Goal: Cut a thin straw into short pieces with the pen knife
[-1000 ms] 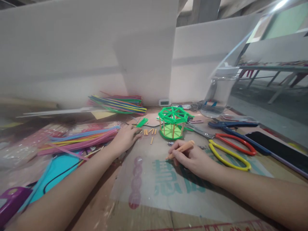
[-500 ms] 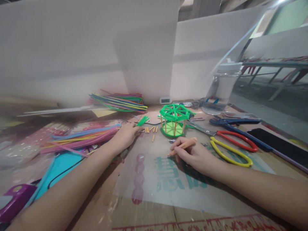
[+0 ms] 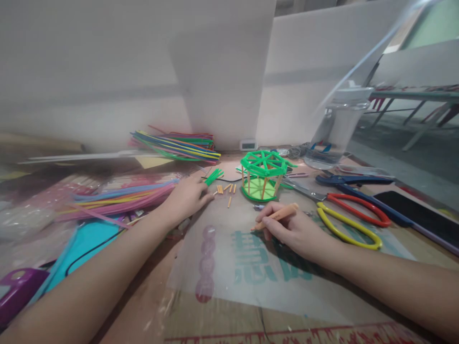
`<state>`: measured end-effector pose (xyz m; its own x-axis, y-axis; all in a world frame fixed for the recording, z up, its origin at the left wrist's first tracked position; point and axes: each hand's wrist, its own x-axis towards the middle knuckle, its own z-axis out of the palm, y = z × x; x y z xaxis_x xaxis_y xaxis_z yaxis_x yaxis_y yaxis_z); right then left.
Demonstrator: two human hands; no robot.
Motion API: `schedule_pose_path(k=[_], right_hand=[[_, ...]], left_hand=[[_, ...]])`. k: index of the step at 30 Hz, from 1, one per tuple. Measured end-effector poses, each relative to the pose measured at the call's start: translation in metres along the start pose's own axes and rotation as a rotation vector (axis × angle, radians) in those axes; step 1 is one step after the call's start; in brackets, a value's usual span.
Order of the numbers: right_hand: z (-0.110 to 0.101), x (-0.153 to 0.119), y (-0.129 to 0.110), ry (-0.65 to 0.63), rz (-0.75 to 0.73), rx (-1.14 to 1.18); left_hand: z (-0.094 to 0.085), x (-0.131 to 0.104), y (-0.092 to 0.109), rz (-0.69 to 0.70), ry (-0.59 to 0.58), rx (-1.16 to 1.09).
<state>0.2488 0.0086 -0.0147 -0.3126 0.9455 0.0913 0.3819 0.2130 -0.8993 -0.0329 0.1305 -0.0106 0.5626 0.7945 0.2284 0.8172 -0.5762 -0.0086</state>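
Note:
My right hand grips a peach-orange pen, its tip pointing down-left over a translucent plastic sheet with green and purple print. My left hand lies beside several short wooden sticks, thumb apart from the index finger. Its other fingertips are hidden. Short green pieces lie in a small bunch just beyond it. A green frame with spoked top and base, joined by upright wooden sticks, stands behind my right hand.
Scissors with red and yellow handles lie at right, near blue-handled pliers and a phone. A water bottle stands behind. Coloured strips and pink strips lie left. A small display sits by the wall.
The view has shifted slightly. My left hand has drawn back a little from the short sticks, its thumb lower. The right hand still holds the pen in nearly the same place.

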Motion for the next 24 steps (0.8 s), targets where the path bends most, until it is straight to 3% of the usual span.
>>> schedule_pose_path(k=[7, 14, 18, 21, 24], right_hand=[[0.0, 0.0, -0.003, -0.009, 0.018, 0.014], [0.0, 0.0, -0.005, -0.017, 0.009, 0.004], [0.0, -0.001, -0.004, -0.013, 0.013, 0.032], [-0.001, -0.002, -0.001, 0.022, 0.008, 0.081], [-0.002, -0.002, 0.003, 0.121, -0.051, 0.132]], left_hand=[[-0.007, 0.0, -0.01, 0.066, -0.095, -0.081], [0.006, 0.002, -0.014, 0.071, -0.091, -0.097], [0.003, 0.002, -0.013, 0.058, -0.072, -0.12], [-0.008, -0.003, 0.005, 0.065, -0.049, -0.137], [-0.017, -0.018, 0.043, 0.101, -0.045, -0.185]])
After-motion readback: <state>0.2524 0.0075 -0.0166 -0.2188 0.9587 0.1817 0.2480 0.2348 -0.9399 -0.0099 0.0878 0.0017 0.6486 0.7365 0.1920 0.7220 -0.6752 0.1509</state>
